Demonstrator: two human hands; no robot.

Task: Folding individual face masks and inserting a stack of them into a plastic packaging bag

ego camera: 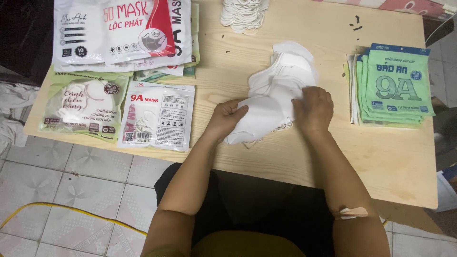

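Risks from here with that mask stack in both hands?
1. The left hand and right hand grip only the near end of the fanned white masks; the loose far ones may slide apart.
2. Ear loops poke out under the stack's lower edge and might snag when it is lifted.
3. The green packet stack sits close to the wooden table's right edge; a nudge could tip packets off.
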